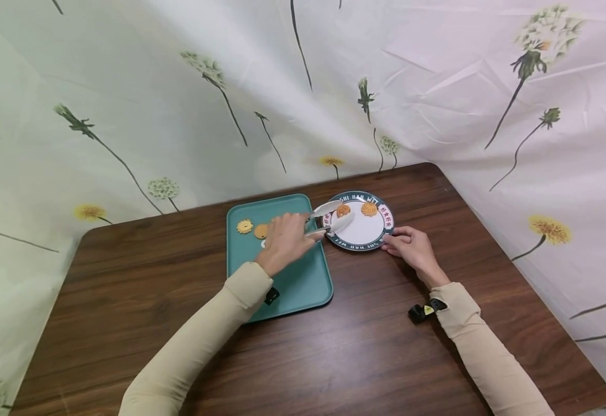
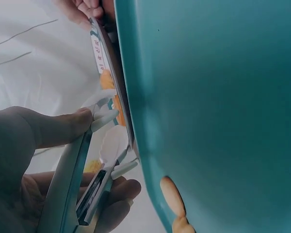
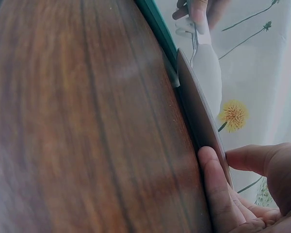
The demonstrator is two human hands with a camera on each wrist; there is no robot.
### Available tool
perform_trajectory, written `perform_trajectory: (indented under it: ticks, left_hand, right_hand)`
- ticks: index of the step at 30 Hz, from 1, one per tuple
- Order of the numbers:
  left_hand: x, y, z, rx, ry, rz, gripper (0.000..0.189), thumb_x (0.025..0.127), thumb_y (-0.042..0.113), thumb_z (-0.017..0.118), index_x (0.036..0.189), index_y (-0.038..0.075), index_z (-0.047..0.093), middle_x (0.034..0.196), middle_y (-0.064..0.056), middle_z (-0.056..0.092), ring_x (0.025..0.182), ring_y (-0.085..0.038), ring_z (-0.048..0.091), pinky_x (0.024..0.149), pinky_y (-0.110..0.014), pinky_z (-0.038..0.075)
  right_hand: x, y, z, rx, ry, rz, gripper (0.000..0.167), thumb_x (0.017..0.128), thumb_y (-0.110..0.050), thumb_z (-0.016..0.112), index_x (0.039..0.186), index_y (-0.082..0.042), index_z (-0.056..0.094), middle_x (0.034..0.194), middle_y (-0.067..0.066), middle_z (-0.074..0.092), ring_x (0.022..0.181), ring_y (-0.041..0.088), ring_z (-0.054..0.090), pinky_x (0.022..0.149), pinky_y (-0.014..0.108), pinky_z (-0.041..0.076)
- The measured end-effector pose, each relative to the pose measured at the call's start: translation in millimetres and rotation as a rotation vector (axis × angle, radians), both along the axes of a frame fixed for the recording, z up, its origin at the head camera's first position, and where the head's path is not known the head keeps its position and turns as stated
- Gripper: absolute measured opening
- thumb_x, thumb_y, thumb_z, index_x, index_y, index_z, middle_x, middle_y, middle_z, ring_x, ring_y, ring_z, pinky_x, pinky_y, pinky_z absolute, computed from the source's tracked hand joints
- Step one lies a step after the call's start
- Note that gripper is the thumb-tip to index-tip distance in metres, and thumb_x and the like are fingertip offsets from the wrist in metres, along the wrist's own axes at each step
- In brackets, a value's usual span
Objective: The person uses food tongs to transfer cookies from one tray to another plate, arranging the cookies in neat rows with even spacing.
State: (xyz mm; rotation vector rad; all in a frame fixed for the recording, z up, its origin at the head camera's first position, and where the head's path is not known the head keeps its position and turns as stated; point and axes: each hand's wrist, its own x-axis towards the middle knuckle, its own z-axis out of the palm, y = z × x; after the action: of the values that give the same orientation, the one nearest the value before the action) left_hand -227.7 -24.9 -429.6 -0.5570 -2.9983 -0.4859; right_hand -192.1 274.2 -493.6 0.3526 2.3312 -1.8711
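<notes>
My left hand grips a pair of metal tongs with pale tips, thumb on one arm and fingers on the other in the left wrist view. The tongs' two tips stand apart over the plate, one on either side of a swirled cookie; whether they touch it I cannot tell. Another swirled cookie lies farther right on the round white plate with a dark patterned rim. My right hand pinches the plate's near right edge, thumb above and fingers beneath in the right wrist view.
Left of the plate lies a teal tray, its right edge close to the plate. A scalloped cookie and a round cookie are on it; my left hand hides part of the tray. Behind the brown wooden table hangs a flowered cloth.
</notes>
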Motion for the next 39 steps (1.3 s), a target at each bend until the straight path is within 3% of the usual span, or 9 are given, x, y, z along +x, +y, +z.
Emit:
perform_trajectory:
  ticks: [9,25,39]
  left_hand:
    - [-3.2,7.2,-5.2,0.007,-0.002,0.017,0.056,0.094,0.041,0.078,0.135,0.003,0.069,0.056,0.002,0.039,0.046,-0.008,0.026,0.040,-0.022,0.023]
    - [-9.9,17.9,-7.6,-0.032,-0.016,0.022,0.060,0.093,0.046,0.078,0.136,0.006,0.069,0.054,0.004,0.031,0.045,-0.009,0.023,0.041,-0.023,0.020]
    - [-12.7,21.4,-7.5,-0.029,-0.043,0.025,0.061,0.093,0.045,0.078,0.138,0.005,0.067,0.058,0.001,0.044,0.046,-0.010,0.029,0.041,-0.024,0.022]
  right_hand:
    - [-1.0,-1,-1.0,-0.002,-0.003,0.013,0.043,0.102,-0.019,0.068,0.135,0.006,0.057,0.096,0.003,0.079,0.080,0.001,0.074,0.079,0.021,0.061]
    - [1.6,1,-1.6,0.020,-0.006,0.003,0.043,0.103,-0.021,0.067,0.136,0.005,0.057,0.103,0.009,0.080,0.081,0.000,0.074,0.081,0.020,0.061]
    - [0.3,2,-0.6,0.031,-0.005,0.017,0.047,0.102,-0.023,0.068,0.138,0.005,0.056,0.107,0.013,0.079,0.082,0.000,0.074,0.081,0.020,0.060]
